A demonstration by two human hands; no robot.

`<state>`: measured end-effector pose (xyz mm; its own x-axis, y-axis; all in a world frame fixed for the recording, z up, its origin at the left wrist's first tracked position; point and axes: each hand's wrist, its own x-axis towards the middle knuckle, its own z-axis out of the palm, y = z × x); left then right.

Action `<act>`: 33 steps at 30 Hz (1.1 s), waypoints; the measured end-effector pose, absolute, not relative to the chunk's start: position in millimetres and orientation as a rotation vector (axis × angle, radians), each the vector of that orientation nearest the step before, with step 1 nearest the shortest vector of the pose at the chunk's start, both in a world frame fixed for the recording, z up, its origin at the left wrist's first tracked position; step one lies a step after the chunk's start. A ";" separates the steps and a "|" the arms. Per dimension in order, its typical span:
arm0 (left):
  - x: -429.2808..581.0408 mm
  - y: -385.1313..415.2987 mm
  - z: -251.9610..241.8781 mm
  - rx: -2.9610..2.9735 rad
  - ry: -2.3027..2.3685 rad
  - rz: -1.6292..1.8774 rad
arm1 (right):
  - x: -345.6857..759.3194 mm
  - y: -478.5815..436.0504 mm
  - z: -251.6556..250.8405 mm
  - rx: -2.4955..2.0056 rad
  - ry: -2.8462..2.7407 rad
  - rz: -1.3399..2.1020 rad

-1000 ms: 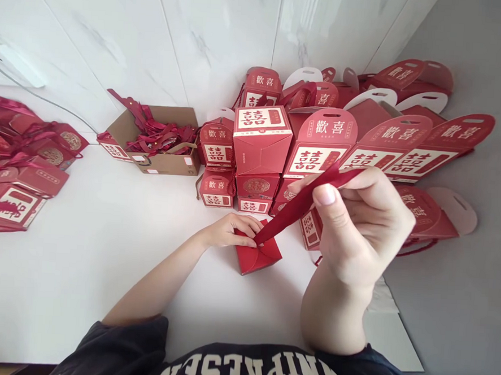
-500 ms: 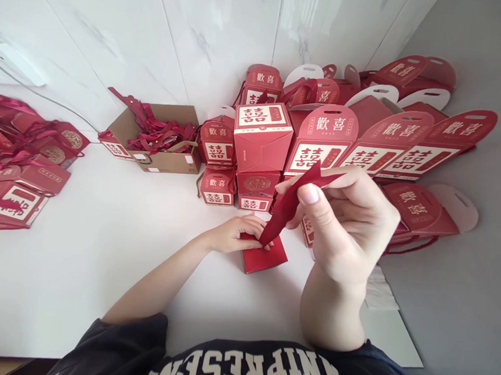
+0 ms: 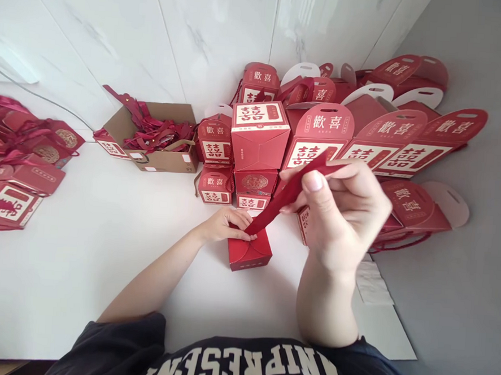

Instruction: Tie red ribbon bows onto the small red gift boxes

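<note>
A dark red ribbon [image 3: 280, 199] runs slantwise from my right hand down to the top of a small red box [image 3: 250, 255]. My right hand [image 3: 344, 213] is closed, pinching the ribbon's upper part between thumb and fingers, well above the table. Down at the box, my left hand [image 3: 225, 225] has its fingertips pressed together around the ribbon's lower end, resting on the box top. The box stands on the white table [image 3: 144, 266], its top flaps folded in with curved seams. Where exactly the ribbon meets the box is partly covered by my left fingers.
Behind and right, red gift boxes [image 3: 322, 127] with handle tops are stacked against the wall. A cardboard box [image 3: 167, 161] of loose red ribbons stands at the back. More beribboned boxes [image 3: 47, 178] lie at far left. White papers [image 3: 376, 283] lie at right.
The ribbon is now straighter and more stretched between my hands. The small box has turned and shifted slightly left with my left hand. The view has shifted a little.
</note>
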<state>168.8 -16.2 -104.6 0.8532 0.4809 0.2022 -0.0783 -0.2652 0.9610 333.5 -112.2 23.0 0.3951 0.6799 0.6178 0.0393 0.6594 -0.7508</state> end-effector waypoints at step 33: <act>168.2 -24.4 -110.2 1.776 0.283 0.538 | 328.9 -130.8 -94.9 -1.418 -1.299 0.831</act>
<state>168.2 -24.4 -110.2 0.8634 0.4591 0.2091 -0.0874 -0.2720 0.9583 328.9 -130.8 -94.9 0.1873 0.9731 0.1340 0.2862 0.0765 -0.9551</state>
